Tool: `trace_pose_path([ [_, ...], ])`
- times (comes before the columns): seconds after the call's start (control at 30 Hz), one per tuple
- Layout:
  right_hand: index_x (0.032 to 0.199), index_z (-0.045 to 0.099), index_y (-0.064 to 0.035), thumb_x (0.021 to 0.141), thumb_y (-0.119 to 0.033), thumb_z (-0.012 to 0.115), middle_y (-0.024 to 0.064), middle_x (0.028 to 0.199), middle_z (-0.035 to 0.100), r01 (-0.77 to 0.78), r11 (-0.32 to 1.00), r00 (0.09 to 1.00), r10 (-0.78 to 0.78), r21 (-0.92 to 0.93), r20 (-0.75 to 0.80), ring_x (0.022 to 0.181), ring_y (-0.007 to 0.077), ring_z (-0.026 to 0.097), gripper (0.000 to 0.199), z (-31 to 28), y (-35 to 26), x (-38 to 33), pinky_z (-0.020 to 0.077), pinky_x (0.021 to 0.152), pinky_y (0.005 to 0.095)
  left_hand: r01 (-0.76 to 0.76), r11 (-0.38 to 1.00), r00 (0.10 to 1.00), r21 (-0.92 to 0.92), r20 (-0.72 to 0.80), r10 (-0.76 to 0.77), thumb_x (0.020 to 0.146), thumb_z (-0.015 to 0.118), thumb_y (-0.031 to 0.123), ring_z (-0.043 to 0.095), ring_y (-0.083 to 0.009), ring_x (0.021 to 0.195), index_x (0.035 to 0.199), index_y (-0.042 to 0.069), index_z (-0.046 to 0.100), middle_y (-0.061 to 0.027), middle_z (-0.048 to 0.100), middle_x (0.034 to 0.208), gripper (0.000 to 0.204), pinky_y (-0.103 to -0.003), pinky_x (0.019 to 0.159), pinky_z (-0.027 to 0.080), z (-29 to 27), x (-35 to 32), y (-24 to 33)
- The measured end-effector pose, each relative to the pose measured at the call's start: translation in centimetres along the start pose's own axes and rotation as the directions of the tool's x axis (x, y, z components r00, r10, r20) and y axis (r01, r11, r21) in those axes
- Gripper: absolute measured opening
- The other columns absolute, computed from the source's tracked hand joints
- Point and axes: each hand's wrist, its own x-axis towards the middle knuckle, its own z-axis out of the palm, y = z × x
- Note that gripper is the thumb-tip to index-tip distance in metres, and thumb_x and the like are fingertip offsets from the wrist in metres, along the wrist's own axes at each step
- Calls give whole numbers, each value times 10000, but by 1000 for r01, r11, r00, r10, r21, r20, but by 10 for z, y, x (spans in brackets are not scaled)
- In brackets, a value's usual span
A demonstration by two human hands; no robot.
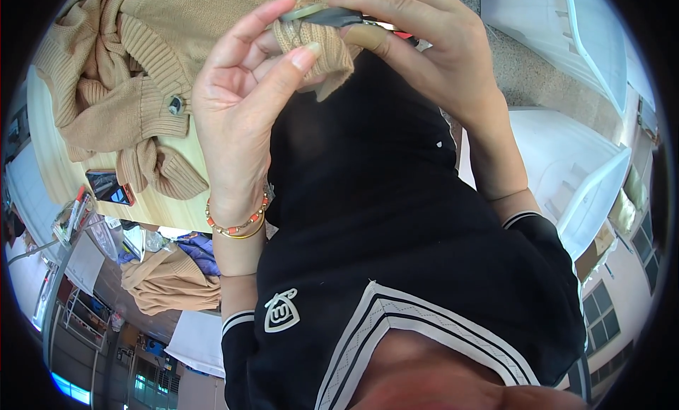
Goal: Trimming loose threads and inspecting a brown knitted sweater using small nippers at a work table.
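My left hand (244,91) pinches a ribbed edge (329,49) of a tan knitted cardigan (180,21) between thumb and fingers. In my right hand (438,49) is a small dark grey tool (336,16) with red parts; its exact kind is partly hidden by the fingers. The tool's tip lies against the ribbing, beside a pale green rounded piece (300,12) that might be a button seen edge-on. A tan bandage (366,36) wraps my right thumb. Most of the cardigan spreads to the left, with a dark button (175,104) showing.
Under the cardigan is a light wooden table (166,210), with a phone (109,187) lying near its edge. More tan knitwear (170,283) is piled below it. Pale plastic bins (552,155) stand on the right. Pens and clear bags (78,215) are at the left.
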Motion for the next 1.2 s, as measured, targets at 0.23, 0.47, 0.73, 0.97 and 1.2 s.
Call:
trace_pose_path([
  [0.23,1010,683,-49,765,-113,745,79,733,531,585,784,731,-621,-208,-283,623,220,559,261,28,47,7,439,532,304,13,1000,1000,-8,-1,-13,900,540,-12,638,-134,929,1318,-57,439,-114,634,1053,432,-301,788,580,0,-1,-3],
  [0.47,1055,670,-29,800,-93,726,63,753,557,-7,992,1000,7,128,-2,634,156,543,269,6,9,-10,423,557,271,21,987,994,-160,-104,-38,875,591,-1,609,-95,910,1260,-64,500,-68,642,998,401,-228,823,499,-5,-3,-3],
  [0.73,1130,629,19,858,-37,653,55,993,638,-292,791,953,287,537,95,877,91,578,279,29,33,-33,442,771,212,-39,993,997,-114,-75,30,875,588,-24,567,-101,1018,1268,-51,495,-87,600,1132,405,-208,858,456,-18,-12,-11],
  [0.97,1156,613,28,847,7,621,37,1033,603,-335,648,927,357,684,116,894,91,548,310,39,26,-32,414,810,214,-89,992,994,-88,-72,83,843,585,-85,555,-145,1102,1276,-66,480,-143,565,1225,446,-238,905,464,-22,-17,-13],
  [1.2,1075,643,-14,780,-125,748,-79,667,434,-256,780,967,205,571,153,597,9,380,332,55,25,-19,313,518,192,-240,960,955,146,-142,261,887,584,-39,585,-79,915,1231,-35,555,-77,629,1074,346,-181,778,461,-8,-14,-14],
])
